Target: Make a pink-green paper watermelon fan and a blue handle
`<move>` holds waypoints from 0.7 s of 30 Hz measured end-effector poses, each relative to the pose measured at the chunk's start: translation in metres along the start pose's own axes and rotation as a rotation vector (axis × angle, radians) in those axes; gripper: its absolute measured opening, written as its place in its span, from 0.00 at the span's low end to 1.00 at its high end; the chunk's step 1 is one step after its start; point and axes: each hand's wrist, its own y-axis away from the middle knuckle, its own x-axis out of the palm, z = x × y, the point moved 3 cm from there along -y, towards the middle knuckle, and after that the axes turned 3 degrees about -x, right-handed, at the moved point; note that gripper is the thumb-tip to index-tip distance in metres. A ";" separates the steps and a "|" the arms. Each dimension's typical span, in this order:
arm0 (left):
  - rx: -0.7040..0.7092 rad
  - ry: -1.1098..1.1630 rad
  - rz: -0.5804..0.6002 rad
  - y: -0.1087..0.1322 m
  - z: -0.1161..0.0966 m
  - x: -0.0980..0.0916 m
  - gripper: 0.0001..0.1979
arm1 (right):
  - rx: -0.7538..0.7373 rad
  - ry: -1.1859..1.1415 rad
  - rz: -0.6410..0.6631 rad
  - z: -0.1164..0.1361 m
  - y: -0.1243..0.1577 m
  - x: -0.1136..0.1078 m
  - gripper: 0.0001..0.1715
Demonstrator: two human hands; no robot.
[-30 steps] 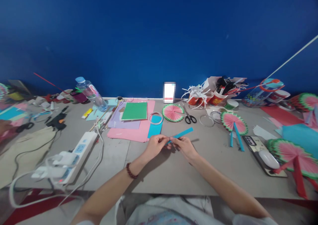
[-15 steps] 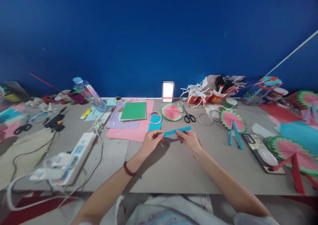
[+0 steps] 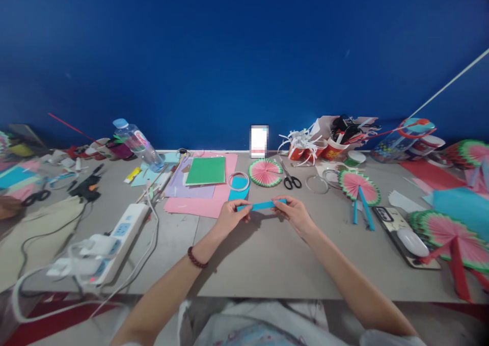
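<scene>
A narrow blue paper strip [image 3: 262, 206] is stretched between my hands above the grey table. My left hand [image 3: 234, 216] pinches its left end, and my right hand [image 3: 295, 213] grips the right end between thumb and fingers. Beyond them lies a round pink pleated paper fan [image 3: 265, 173] with a green edge. To its right are black-handled scissors [image 3: 292, 182]. A roll of clear tape [image 3: 238, 181] rests on a blue paper sheet [image 3: 237, 193] just past my left hand.
Left of my hands, a green paper stack [image 3: 206, 170] lies on pink sheets [image 3: 191, 207]. A power strip [image 3: 124, 239] with cables and a tilted water bottle [image 3: 139, 144] are farther left. At right are a finished-looking fan [image 3: 359, 187], a phone [image 3: 385, 229] and a white mouse [image 3: 412, 241].
My right hand has shifted slightly along the strip to its right end. The strip has moved a little left, and its left end now lies over my left fingers.
</scene>
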 end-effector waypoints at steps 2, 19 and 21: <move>0.016 0.001 -0.019 -0.001 -0.001 -0.003 0.18 | -0.044 0.091 0.013 0.004 -0.002 -0.004 0.20; 0.100 0.169 -0.129 -0.003 -0.004 -0.012 0.15 | -0.119 0.205 0.015 0.011 -0.003 -0.012 0.22; 0.125 0.167 -0.127 -0.003 -0.005 -0.013 0.14 | -0.125 0.196 0.018 0.012 -0.003 -0.012 0.22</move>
